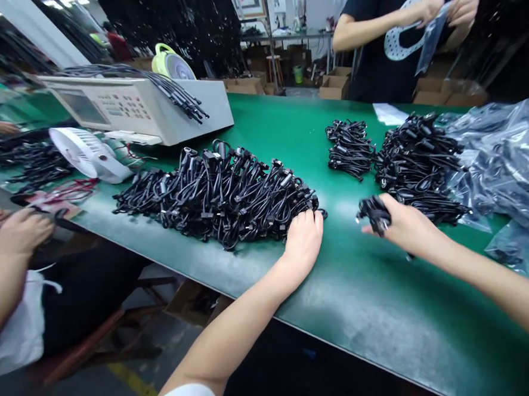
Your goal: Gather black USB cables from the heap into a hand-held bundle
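A big heap of loose black cables [220, 192] lies on the green table [357, 287]. My left hand [304, 239] rests palm down at the heap's right edge, fingers touching the nearest cables. My right hand [401, 224] is further right, closed around a small coiled black cable bundle [373, 212]. Behind it lie two piles of coiled bundles, a small pile [350, 146] and a larger pile [416, 162].
Clear plastic bags with cables [509, 159] are stacked at the right. A beige tester box [135, 106] and a white fan [88, 153] stand at the left. One person's hands [20, 231] work at the left; another person [391, 38] stands across the table holding a bag.
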`<state>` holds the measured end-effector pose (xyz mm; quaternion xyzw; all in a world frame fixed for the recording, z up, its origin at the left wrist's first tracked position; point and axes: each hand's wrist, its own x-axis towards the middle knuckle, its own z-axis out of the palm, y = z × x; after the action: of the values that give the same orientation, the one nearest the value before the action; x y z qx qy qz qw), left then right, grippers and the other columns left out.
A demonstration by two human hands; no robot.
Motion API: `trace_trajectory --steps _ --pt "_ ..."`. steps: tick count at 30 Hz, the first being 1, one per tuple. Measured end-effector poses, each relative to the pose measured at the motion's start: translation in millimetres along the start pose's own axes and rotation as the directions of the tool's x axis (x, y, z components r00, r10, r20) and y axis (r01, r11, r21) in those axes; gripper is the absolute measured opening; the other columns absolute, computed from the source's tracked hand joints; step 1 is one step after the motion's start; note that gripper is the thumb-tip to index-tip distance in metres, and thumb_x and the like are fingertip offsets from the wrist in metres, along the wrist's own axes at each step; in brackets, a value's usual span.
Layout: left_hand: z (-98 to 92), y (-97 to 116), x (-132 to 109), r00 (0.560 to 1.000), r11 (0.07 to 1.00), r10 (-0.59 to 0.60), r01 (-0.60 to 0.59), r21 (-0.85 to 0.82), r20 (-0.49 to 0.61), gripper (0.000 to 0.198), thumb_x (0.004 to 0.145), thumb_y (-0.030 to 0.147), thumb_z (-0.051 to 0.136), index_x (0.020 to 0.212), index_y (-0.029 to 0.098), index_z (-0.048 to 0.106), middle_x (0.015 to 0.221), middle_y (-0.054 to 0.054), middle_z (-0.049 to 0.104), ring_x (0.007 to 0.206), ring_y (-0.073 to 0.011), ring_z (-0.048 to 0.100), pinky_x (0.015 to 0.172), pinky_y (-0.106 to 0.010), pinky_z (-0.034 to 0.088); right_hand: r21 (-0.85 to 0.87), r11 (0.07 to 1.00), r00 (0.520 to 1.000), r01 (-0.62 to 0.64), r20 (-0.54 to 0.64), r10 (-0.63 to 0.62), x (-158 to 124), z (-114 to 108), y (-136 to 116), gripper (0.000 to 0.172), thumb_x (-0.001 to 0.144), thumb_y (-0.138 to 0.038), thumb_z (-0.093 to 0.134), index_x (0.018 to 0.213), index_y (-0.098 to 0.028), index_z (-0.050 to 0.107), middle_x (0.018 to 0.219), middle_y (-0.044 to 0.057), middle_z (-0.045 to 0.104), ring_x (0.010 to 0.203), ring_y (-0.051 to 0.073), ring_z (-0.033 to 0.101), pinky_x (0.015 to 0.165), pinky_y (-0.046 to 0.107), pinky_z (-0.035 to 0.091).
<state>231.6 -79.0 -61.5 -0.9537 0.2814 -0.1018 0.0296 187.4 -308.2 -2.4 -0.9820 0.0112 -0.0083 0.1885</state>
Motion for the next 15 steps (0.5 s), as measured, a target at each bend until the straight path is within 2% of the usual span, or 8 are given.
trace_trajectory --steps 2,4,7,9,11,15 --pt "0.2 1 -1 1.000 1.000 0.014 -0.014 -0.024 -0.010 0.027 0.097 0.011 0.044 0.122 0.010 0.054 0.104 -0.014 0.062 0.096 -0.0267 0.059 0.079 -0.037 0.047 -0.103 0.995 0.997 -0.011 -0.074 0.004 62 -16 -12 0.057 0.074 -0.061 0.074 0.113 -0.025 0.051 0.087 0.008 0.073 0.076 0.033 0.070 0.058 0.035 0.047" --pt "0.8 0 -1 0.999 0.998 0.031 -0.032 -0.045 -0.019 0.026 0.096 0.011 0.045 0.121 0.011 0.055 0.103 -0.013 0.062 0.095 -0.0266 0.060 0.078 -0.037 0.048 -0.158 0.986 0.985 -0.047 -0.169 0.020 125 -28 -20 0.073 0.074 -0.064 0.074 0.124 -0.018 0.047 0.107 0.017 0.071 0.092 0.037 0.069 0.069 0.039 0.050" --pt "3.5 -2 0 0.999 0.996 0.043 -0.045 -0.075 -0.031 0.024 0.096 0.012 0.048 0.119 0.013 0.056 0.102 -0.012 0.062 0.094 -0.0262 0.061 0.077 -0.037 0.048 -0.177 0.978 0.967 -0.108 -0.247 0.062 200 -36 -23 0.081 0.079 -0.061 0.072 0.134 -0.010 0.041 0.119 0.025 0.066 0.107 0.040 0.063 0.083 0.043 0.048" --pt "5.6 -3 1 0.999 0.995 0.036 -0.039 -0.091 -0.037 0.025 0.096 0.012 0.049 0.120 0.014 0.056 0.101 -0.011 0.063 0.093 -0.0251 0.062 0.077 -0.036 0.049 -0.191 0.972 0.957 -0.140 -0.278 0.083 231 -33 -20 0.082 0.082 -0.055 0.073 0.139 -0.007 0.037 0.131 0.027 0.059 0.118 0.040 0.058 0.093 0.045 0.044" --pt "7.2 -2 2 0.999 0.995 0.016 -0.020 -0.101 -0.039 0.025 0.097 0.014 0.049 0.121 0.015 0.055 0.099 -0.009 0.064 0.092 -0.0238 0.062 0.077 -0.035 0.050 -0.203 0.965 0.956 -0.168 -0.270 0.110 248 -26 -15 0.078 0.085 -0.048 0.071 0.140 -0.006 0.037 0.137 0.029 0.053 0.123 0.039 0.054 0.098 0.046 0.040" --pt "8.4 0 4 0.999 0.982 -0.033 0.027 -0.187 -0.026 0.020 0.097 0.015 0.050 0.116 0.017 0.056 0.098 -0.008 0.063 0.092 -0.0226 0.063 0.074 -0.034 0.049 -0.229 0.950 0.971 -0.213 -0.160 0.180 268 -17 -5 0.064 0.085 -0.039 0.071 0.131 0.001 0.050 0.122 0.031 0.061 0.114 0.037 0.059 0.091 0.045 0.043"
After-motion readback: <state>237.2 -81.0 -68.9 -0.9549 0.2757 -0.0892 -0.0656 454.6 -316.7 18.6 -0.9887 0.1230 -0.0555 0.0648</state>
